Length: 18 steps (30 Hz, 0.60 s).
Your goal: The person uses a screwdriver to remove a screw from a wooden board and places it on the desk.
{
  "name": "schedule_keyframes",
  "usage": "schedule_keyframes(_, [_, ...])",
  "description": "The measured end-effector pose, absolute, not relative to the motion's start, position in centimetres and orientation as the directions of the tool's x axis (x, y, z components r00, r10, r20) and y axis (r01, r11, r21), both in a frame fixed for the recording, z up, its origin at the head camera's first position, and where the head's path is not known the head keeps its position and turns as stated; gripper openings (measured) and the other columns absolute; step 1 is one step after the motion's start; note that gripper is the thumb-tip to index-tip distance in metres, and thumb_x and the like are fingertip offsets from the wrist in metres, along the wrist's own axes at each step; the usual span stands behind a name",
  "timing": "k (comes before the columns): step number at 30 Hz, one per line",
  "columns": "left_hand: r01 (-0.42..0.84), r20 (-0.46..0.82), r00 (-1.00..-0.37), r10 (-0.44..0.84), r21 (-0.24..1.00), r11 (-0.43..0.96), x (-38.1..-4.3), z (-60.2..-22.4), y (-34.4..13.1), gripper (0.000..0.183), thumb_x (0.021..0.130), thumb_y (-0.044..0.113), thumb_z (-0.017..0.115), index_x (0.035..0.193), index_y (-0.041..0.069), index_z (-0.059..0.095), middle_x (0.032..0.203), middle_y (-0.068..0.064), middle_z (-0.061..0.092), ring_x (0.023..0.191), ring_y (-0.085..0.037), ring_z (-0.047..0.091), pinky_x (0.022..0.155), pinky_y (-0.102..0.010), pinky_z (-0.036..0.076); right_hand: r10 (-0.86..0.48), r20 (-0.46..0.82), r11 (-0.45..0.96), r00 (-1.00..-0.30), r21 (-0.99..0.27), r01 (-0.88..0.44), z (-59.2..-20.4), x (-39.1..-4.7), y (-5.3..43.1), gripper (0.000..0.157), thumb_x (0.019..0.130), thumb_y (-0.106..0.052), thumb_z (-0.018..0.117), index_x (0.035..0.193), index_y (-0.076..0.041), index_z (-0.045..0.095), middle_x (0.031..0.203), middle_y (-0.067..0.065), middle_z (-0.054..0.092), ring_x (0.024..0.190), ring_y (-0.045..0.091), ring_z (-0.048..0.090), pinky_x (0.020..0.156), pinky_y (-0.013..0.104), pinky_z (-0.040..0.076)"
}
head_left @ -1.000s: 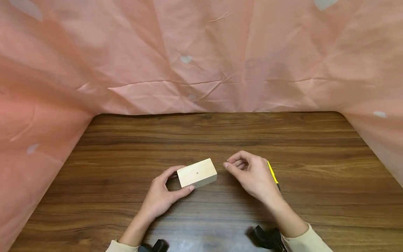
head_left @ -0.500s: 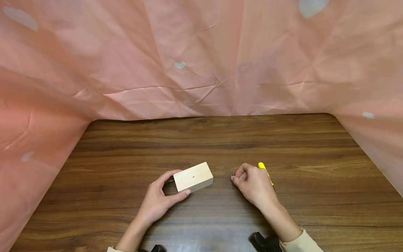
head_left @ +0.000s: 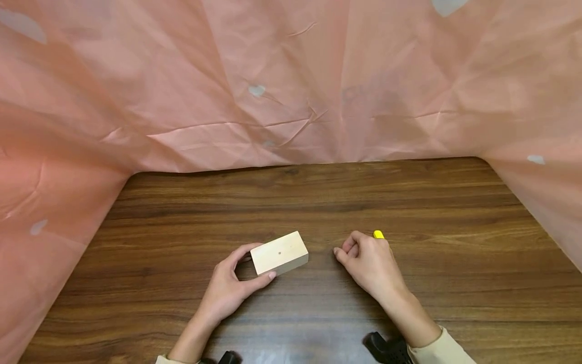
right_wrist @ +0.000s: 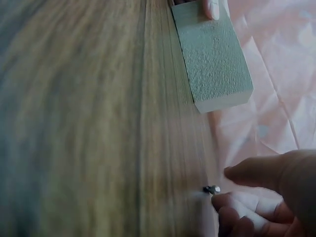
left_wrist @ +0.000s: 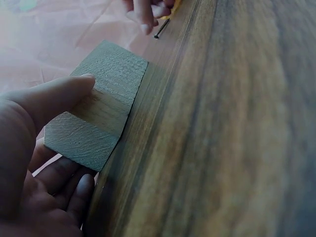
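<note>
My left hand [head_left: 229, 288] grips a pale wooden block [head_left: 286, 248] by its left end, thumb on the near side and fingers behind. The block sits on the table with a small hole in its top face. To its right, my right hand [head_left: 373, 263] is low over the table, thumb and fingers loosely bent. A small dark screw [left_wrist: 161, 28] lies on the tabletop right by those fingertips in the left wrist view. In the right wrist view the thumb stands apart from the fingers, with the screw [right_wrist: 211, 189] just beyond them. The head view hides the screw.
A yellow object [head_left: 379, 234] lies behind my right hand, mostly covered by it. The brown wood-grain table [head_left: 291, 202] is enclosed at the back and sides by a pink cloth [head_left: 291, 101].
My right hand has moved down from beside the block to the table, slightly to the right, and has let go of the screw. The left hand still holds the block in place.
</note>
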<state>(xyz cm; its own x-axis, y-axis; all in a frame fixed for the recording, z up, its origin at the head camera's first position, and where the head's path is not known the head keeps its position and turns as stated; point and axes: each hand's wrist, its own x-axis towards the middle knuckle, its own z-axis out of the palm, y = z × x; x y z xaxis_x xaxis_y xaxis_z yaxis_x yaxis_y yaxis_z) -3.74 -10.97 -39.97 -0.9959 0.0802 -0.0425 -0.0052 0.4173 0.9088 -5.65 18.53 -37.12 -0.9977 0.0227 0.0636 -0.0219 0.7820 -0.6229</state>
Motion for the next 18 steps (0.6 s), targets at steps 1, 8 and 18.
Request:
schedule_keyframes(1, [-0.009, -0.046, -0.996, 0.079, 0.909, 0.417, -3.8, -40.0, -11.0, 0.057, 0.080, 0.031, 0.097, 0.131, 0.036, 0.072, 0.126, 0.009, 0.075, 0.119, -0.014, 0.064, 0.115, -0.048, 0.040, 0.023, 0.062, 0.780, -0.998, -0.626, -0.021, -37.0, -5.7, 18.5, 0.020, 0.092, -0.021, 0.081, 0.079, -0.012, 0.068, 0.061, -0.007, 0.065, 0.061, 0.009, 0.059, 0.065, 0.033, 0.050])
schedule_keyframes(8, [-0.020, -0.059, -0.995, 0.082, 0.911, 0.411, -3.8, -40.1, -10.8, 0.056, 0.080, 0.030, 0.098, 0.130, 0.035, 0.072, 0.124, 0.008, 0.076, 0.119, -0.015, 0.064, 0.115, -0.048, 0.038, 0.010, 0.032, 0.777, -0.999, -0.630, -0.013, -36.8, -5.4, 18.6, 0.022, 0.094, -0.024, 0.080, 0.079, -0.014, 0.068, 0.062, -0.007, 0.063, 0.061, 0.009, 0.057, 0.064, 0.030, 0.048])
schedule_keyframes(18, [0.049, -0.002, -0.992, 0.124, 0.911, 0.409, -4.3, -39.4, -11.5, 0.069, 0.088, 0.028, 0.092, 0.149, 0.021, 0.061, 0.147, -0.001, 0.067, 0.131, -0.021, 0.066, 0.116, -0.051, 0.047, -0.122, 0.167, 0.799, -0.978, -0.569, -0.196, -34.7, -5.4, 19.8, 0.016, 0.094, -0.027, 0.083, 0.104, -0.015, 0.078, 0.093, -0.002, 0.080, 0.082, 0.013, 0.072, 0.076, 0.038, 0.057])
